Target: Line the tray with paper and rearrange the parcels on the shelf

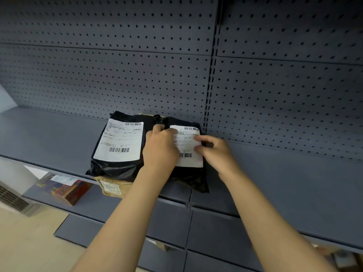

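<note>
Two black parcels lie side by side on the grey shelf [59, 134], against its pegboard back. The right parcel [188, 173] has the left hand [160, 148] curled over its top edge and the right hand [214, 152] pinching its white label [187, 152]; the left parcel [117, 146] is untouched.

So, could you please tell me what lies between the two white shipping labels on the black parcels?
In the head view, the left hand lies between the left label and the right label, resting on the black parcels.
</note>
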Tool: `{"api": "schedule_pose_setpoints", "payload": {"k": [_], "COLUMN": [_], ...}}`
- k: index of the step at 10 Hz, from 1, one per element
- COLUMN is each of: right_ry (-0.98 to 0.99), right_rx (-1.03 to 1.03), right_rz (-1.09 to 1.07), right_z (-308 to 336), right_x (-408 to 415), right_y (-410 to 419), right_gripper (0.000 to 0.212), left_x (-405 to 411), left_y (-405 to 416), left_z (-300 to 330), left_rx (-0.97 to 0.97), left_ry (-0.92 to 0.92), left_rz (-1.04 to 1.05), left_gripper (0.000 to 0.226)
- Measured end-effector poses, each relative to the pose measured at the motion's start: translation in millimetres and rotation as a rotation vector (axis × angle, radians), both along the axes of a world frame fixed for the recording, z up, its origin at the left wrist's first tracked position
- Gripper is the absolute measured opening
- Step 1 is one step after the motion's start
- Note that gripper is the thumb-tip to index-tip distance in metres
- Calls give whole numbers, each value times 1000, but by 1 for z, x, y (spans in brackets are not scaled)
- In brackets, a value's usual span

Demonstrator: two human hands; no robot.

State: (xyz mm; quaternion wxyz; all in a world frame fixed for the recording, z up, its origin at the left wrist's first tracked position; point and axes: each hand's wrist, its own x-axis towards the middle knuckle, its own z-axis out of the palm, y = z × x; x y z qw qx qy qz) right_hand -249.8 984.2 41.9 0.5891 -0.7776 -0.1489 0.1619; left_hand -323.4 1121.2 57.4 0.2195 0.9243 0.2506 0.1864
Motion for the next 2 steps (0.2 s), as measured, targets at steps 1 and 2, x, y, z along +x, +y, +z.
{"api": "schedule_pose_setpoints", "payload": {"k": [1,2], "right_ry": [-39,-115], "right_rx": [-14,23], "right_rz": [-16,-94], "right_z": [14,32], "right_x": [-3,-1], "right_y": [-8,-22], "right_gripper": [33,32], "left_x": [4,9], "left_y": [-10,-23], "left_z": [4,13], "left_rx": [68,-181], "left_ry": [-272,-464], "left_rz": [-142,-160], "left_gripper": [56,40]}}
